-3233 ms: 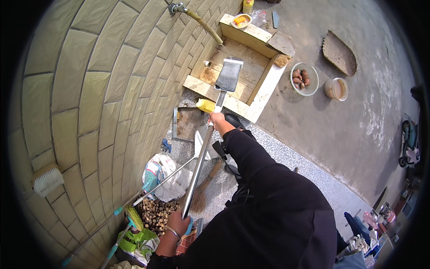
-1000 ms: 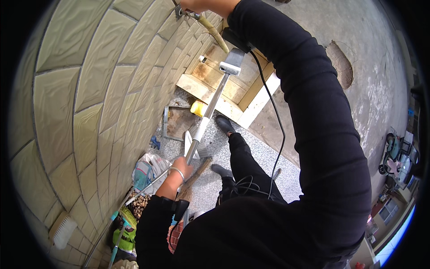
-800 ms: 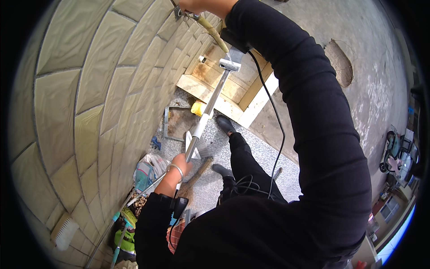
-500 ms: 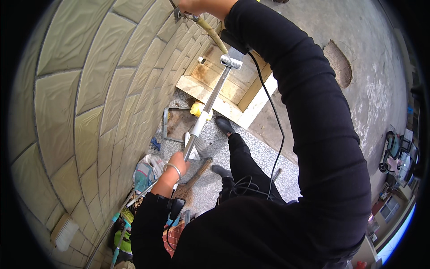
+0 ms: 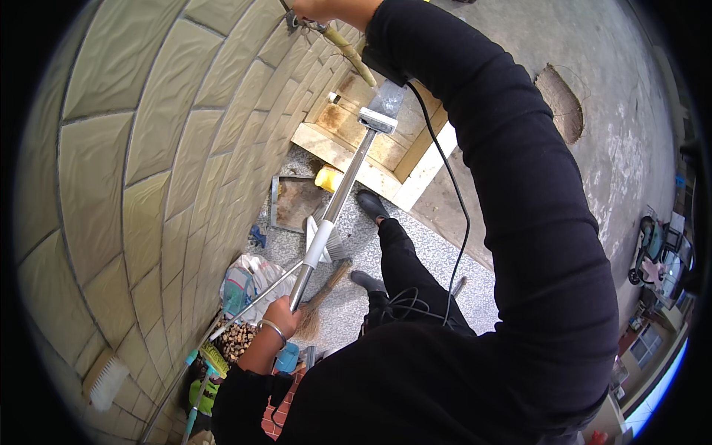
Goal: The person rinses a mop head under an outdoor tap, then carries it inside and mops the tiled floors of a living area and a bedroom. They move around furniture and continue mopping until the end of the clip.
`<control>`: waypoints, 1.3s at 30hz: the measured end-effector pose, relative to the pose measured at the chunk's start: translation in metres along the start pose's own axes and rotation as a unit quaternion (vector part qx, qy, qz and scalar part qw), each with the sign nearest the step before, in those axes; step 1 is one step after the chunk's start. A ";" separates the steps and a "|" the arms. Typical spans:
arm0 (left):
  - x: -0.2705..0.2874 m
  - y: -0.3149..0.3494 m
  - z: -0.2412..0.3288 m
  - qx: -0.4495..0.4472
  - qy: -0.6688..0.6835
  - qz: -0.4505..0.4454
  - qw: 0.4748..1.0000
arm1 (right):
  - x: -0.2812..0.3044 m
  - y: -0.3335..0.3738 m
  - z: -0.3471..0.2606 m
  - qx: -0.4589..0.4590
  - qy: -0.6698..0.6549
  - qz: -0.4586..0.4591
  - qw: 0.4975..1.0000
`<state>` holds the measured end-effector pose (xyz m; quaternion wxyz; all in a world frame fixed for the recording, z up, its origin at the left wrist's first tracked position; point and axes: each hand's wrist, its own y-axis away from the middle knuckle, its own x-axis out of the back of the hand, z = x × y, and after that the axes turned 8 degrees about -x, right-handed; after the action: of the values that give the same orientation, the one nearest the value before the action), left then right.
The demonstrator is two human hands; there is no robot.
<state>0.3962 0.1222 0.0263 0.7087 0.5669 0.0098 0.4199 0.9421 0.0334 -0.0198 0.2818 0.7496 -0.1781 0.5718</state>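
Observation:
My left hand (image 5: 280, 317), with a bangle at its wrist, is wrapped round the lower end of a silver and white mop pole (image 5: 337, 200). The pole slants up and away to a white mop head (image 5: 377, 120) over a tiled wash basin (image 5: 304, 136). At the top edge my right hand (image 5: 315, 9) is closed on a grey metal tap (image 5: 293, 21) on the wall; some of its fingers are cut off by the frame. A yellowish tube (image 5: 350, 55) runs from the tap toward the basin. Just past the mop head is a shiny grey patch, perhaps water.
Beside the basin lie a yellow container (image 5: 328, 178), a shallow grey tray (image 5: 295, 202) and a white brush head (image 5: 334, 243). A straw broom (image 5: 319, 300) and plastic bags (image 5: 256, 276) are near my left arm. A black cable (image 5: 452, 170) hangs by my right arm.
My left hand has moved down and left, drawing the pole back. The mop head has shifted slightly left and down and tilted. My right hand has stayed at the tap.

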 end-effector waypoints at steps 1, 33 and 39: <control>0.000 0.008 -0.002 0.035 0.031 -0.013 0.999 | 0.000 0.001 -0.001 0.000 0.000 -0.001 1.000; -0.010 -0.009 0.040 0.081 -0.003 -0.050 0.995 | -0.004 -0.011 0.008 -0.008 0.071 0.018 0.997; -0.034 0.022 0.032 0.072 -0.013 -0.040 0.996 | -0.006 0.009 -0.014 -0.070 0.043 0.016 0.996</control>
<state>0.3768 0.0763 0.0400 0.6819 0.6212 0.0537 0.3823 0.9244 0.0353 -0.0211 0.3318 0.6997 -0.2179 0.5940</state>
